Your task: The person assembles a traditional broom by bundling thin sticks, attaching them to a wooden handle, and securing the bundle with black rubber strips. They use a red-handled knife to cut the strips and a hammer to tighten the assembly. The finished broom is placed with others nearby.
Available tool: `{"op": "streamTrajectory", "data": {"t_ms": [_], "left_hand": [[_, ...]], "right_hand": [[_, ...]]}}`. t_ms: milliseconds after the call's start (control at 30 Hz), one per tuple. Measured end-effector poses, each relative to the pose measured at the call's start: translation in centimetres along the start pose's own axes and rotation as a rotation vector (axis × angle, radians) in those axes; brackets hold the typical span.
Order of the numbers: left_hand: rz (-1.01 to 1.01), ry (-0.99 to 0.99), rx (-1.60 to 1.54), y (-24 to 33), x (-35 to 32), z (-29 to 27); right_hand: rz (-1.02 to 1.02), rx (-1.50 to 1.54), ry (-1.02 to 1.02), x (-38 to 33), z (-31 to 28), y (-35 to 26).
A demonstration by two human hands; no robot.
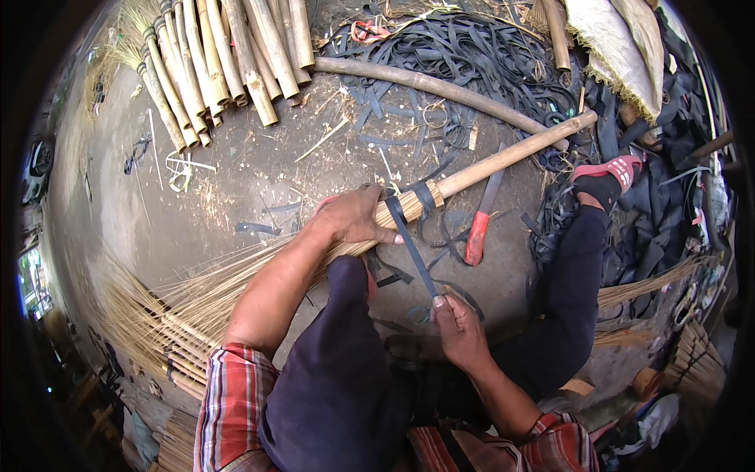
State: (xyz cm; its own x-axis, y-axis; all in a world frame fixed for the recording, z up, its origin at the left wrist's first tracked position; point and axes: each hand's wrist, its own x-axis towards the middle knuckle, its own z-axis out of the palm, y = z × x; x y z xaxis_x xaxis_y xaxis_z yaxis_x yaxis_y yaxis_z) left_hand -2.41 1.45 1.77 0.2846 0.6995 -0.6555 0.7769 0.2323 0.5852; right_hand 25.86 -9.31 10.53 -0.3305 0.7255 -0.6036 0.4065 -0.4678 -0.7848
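Observation:
A stick broom lies slantwise before me, its bamboo handle [507,155] pointing to the upper right and its thin bristles [236,274] fanning to the lower left. My left hand [355,217] is closed round the bristle bundle just below the handle. Black rubber strip [417,256] runs taut from the bundle down to my right hand [461,330], which pinches its end. More dark rubber binding [425,197] wraps the bundle's top by the handle. Right of the strip, a knife with a red handle [476,238] lies on the ground, apart from both hands.
A heap of black rubber strips [464,59] lies at the far side, with a long pole [425,82] beside it. Bamboo sticks [228,59] are piled at upper left. Finished-looking brooms [169,334] lie at lower left. My foot in a pink sandal [621,171] rests at right.

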Motion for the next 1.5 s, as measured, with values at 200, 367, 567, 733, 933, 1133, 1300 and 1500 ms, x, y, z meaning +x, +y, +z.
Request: {"op": "streamTrajectory", "data": {"t_ms": [200,367,567,733,933,1133,1300,1500], "left_hand": [[-0.098,0.072,0.165,0.7,-1.2,2.1],[-0.050,0.203,0.202,1.2,-1.6,3.0],[-0.086,0.172,0.175,0.5,-0.9,3.1],[-0.025,0.206,0.046,0.1,-1.0,2.3],[0.064,0.022,-0.377,1.1,-3.4,-0.7],[0.104,-0.342,-0.900,2.0,-4.6,-1.3],[0.019,-0.337,-1.039,2.0,-4.1,-0.4],[-0.067,0.229,-0.075,2.4,-2.7,1.0]], "right_hand": [[0.132,0.158,-0.060,1.4,-0.2,0.5],[0.094,0.020,-0.046,1.8,-0.3,1.0],[0.007,-0.057,-0.024,1.0,-0.7,0.0],[-0.031,-0.138,-0.091,-2.2,-3.0,-0.6],[-0.074,-0.249,-0.128,3.2,-2.6,4.6],[-0.458,-0.547,-0.001,13.4,-1.9,4.1],[-0.557,-0.476,0.032,16.4,-1.0,1.2],[-0.141,-0.985,-0.504,15.5,-3.6,-4.2]]}}
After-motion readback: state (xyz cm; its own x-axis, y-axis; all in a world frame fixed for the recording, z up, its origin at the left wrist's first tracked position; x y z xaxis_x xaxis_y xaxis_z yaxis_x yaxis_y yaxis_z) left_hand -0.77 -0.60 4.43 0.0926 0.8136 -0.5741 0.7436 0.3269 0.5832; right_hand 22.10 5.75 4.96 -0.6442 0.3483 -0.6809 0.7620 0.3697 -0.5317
